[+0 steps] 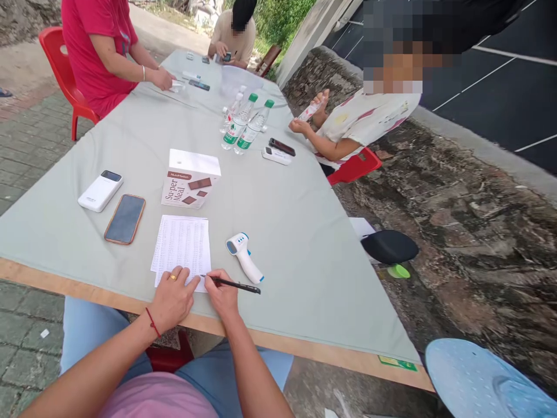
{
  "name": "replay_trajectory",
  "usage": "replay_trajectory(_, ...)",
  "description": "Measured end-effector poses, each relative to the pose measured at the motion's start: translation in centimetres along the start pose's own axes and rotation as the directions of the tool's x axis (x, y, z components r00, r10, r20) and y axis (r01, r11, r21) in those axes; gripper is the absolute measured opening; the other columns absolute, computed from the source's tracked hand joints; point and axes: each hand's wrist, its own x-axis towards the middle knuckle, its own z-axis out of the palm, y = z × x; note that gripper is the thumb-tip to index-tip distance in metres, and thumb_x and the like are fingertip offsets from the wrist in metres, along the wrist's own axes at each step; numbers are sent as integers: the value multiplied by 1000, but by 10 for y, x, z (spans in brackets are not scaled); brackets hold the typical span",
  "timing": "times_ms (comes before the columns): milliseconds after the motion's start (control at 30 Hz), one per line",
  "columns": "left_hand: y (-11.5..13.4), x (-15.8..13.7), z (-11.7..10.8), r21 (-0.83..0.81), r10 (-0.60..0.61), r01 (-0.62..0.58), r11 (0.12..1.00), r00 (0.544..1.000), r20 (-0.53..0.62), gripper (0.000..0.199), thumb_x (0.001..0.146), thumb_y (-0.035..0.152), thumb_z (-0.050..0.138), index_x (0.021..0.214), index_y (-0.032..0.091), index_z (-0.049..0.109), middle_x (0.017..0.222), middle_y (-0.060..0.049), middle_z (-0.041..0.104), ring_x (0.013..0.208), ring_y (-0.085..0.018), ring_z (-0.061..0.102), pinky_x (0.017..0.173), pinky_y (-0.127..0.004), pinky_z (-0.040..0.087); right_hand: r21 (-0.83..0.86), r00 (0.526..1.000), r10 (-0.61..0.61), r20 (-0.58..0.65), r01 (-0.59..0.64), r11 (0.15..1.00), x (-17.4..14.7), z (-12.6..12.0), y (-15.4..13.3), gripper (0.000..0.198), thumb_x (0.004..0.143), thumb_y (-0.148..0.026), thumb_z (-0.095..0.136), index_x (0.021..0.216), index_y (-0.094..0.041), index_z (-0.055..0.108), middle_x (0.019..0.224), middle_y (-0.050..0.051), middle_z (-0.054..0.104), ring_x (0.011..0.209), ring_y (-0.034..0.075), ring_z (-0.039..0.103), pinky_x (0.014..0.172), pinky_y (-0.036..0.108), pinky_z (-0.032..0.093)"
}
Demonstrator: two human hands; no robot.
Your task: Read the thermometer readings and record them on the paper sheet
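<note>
My left hand [174, 296] lies on the lower part of a printed paper sheet [183, 244], its fingers stretched out and resting on the page. Between the fingers of my right hand [223, 295] is a black pen [239, 285], its tip at the sheet's lower right. A second sheet peeks out from under the first at the left. Right of the papers lies a white-and-blue infrared thermometer [246, 258]. Just beyond them stands a white "Super Meal" box [191, 180]. To the left are a phone [125, 219] and a white power bank [101, 190].
Several water bottles [246, 129] stand mid-table, near a white device [277, 155] and a dark one [282, 146]. A plastic tub [237, 81] is farther back. Three people sit round the table [304, 255]. A light-blue hat [487, 377] shows at lower right.
</note>
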Motion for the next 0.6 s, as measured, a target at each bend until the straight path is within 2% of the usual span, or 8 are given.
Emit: replay_trajectory(600, 0, 1, -1, -9, 0, 1, 1000, 1000, 6, 36, 84, 18, 51, 119, 22, 53, 104, -8, 52, 100, -26, 47, 74, -38, 38, -81, 994, -103, 49, 106, 991, 0, 0, 1, 12, 74, -30, 56, 67, -20, 58, 56, -4, 54, 52, 12, 46, 53, 26, 39)
